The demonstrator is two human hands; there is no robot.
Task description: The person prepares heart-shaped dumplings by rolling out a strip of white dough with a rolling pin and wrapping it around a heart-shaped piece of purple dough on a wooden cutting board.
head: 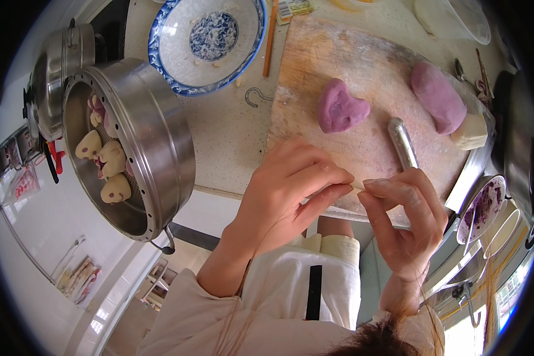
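Observation:
My left hand point(289, 191) and my right hand point(405, 213) meet over the near edge of a floured wooden board point(311, 58). A tiny pale bit, perhaps dough, stretches between their pinched fingertips; it is too small to tell clearly. Beyond them on the board lies a purple heart-shaped piece of dough point(341, 107) with dents in its top. A metal rod-like tool point(402, 140) lies just past my right hand, its near end hidden behind the fingers. A purple dough log point(438, 98) rests at the board's right side, touching a pale dough block point(470, 132).
At the left stands a steel steamer point(169, 133) holding several shaped buns point(115, 188). A blue-rimmed bowl point(160, 58), an orange stick point(270, 40) and a metal hook point(258, 95) lie left of the board. A clear plastic container point(465, 22) and a purple-stained bowl point(483, 209) are at right.

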